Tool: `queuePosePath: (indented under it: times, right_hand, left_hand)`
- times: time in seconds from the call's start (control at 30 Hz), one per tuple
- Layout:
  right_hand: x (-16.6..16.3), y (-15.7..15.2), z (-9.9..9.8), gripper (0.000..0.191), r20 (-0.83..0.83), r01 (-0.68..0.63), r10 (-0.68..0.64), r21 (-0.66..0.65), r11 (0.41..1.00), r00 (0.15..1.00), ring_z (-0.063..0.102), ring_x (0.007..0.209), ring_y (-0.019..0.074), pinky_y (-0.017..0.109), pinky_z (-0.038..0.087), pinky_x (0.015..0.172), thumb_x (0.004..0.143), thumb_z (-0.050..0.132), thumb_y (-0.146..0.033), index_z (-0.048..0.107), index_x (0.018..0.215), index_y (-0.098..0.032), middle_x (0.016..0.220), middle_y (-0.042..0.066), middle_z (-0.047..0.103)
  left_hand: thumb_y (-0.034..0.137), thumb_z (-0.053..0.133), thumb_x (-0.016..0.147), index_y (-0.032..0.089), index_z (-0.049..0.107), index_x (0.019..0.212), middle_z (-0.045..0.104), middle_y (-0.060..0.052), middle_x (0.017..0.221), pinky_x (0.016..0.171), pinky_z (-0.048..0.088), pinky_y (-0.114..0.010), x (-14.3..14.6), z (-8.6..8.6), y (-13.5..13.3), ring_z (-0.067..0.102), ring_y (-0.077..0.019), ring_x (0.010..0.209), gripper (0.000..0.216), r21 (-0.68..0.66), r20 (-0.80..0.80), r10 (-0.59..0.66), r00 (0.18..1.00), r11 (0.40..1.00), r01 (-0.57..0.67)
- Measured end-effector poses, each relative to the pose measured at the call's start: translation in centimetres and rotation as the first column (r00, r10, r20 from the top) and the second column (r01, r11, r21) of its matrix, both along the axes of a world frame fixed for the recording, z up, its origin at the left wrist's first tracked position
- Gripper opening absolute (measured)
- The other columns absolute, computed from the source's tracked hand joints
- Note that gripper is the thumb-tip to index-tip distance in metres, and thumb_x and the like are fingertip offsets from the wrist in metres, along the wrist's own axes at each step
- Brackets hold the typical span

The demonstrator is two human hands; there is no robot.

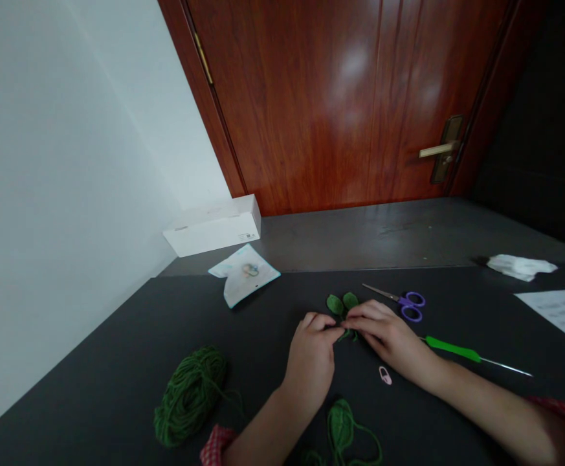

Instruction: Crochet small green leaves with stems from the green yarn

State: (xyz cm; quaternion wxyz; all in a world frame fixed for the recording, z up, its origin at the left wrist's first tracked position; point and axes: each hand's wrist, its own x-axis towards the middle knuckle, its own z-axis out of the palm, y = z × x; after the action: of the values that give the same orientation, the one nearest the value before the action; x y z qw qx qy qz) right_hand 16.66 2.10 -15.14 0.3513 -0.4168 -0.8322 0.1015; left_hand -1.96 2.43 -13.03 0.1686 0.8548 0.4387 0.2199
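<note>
Here we are, both hands meeting over the black table (pixel 117 369), backs turned up towards us. We see the left hand (pixel 312 356) come in from the bottom edge, its forearm slanting up and to the right out of a red checked sleeve (pixel 217 445), the fingers curled, with thumb and forefinger pointing across to the right. And opposite, the right hand (pixel 389 331) lies flatter, its long forearm reaching in from the lower right corner, wrist almost straight, fingers stretched leftward and bunched together.

The fingertips meet, and we have both hands pinched on the stem end of the green leaves (pixel 334 304); the two leaf blades poke out just beyond the fingers, on the far side, with loose green yarn below. The exact grip is hidden from us.

Just beneath the right hand we spot a pink stitch marker (pixel 385 375); the purple-handled scissors (pixel 403 301) lie just past it, and the green-handled hook (pixel 453 349) rests beside that forearm.
</note>
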Motion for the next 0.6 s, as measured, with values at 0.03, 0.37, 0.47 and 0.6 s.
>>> queuePosePath:
  times: [0.03, 0.37, 0.47, 0.6]
  right_hand:
    - [-0.1, -0.1, 0.1, 0.034, 0.014, -0.015, 0.015, -0.001, 1.0, 1.0, 0.058, 0.095, 0.0236, 0.039, 0.049, 0.082, 0.084, 0.05, -0.002, 0.068, 0.102, -0.024, 0.098, 0.007, 0.068]
    - [0.0, -0.2, 0.1, 0.034, -0.001, -0.037, 0.037, 0.007, 0.999, 0.999, 0.058, 0.094, 0.023, 0.039, 0.048, 0.081, 0.086, 0.046, -0.003, 0.067, 0.105, -0.023, 0.097, 0.008, 0.068]
    - [-0.2, -0.4, 0.1, 0.031, -0.018, -0.041, 0.04, -0.007, 0.999, 0.999, 0.057, 0.094, 0.0227, 0.038, 0.047, 0.082, 0.088, 0.046, -0.006, 0.066, 0.106, -0.021, 0.097, 0.008, 0.067]
    - [-0.6, -1.3, 0.7, 0.023, -0.032, -0.046, 0.045, -0.033, 0.998, 0.998, 0.056, 0.096, 0.0225, 0.038, 0.044, 0.084, 0.092, 0.046, -0.015, 0.062, 0.108, -0.019, 0.099, 0.009, 0.066]
  left_hand:
    - [-0.002, 0.043, 0.081, 0.024, 0.072, 0.1, 0.066, -0.006, 0.102, 0.088, 0.042, -0.036, 0.0, 0.0, 0.0, 0.052, -0.0221, 0.098, 0.044, -0.018, -0.002, -0.006, 1.0, 1.0, 0.006]
    - [0.027, 0.077, 0.065, 0.023, 0.072, 0.095, 0.072, 0.0, 0.084, 0.07, 0.047, -0.024, -2.6, 4.0, -1.4, 0.064, -0.0163, 0.077, 0.03, -0.383, 0.002, -0.202, 0.979, 0.905, 0.187]
    - [0.022, 0.078, 0.062, 0.018, 0.073, 0.091, 0.073, -0.002, 0.078, 0.063, 0.045, -0.022, -3.1, 3.5, -1.3, 0.065, -0.0158, 0.07, 0.03, -0.46, 0.001, -0.231, 0.973, 0.864, 0.205]
    - [0.012, 0.068, 0.066, 0.016, 0.074, 0.08, 0.071, 0.0, 0.066, 0.059, 0.043, -0.021, -3.1, 2.4, -0.8, 0.062, -0.0142, 0.062, 0.017, -0.515, 0.007, -0.232, 0.973, 0.833, 0.202]
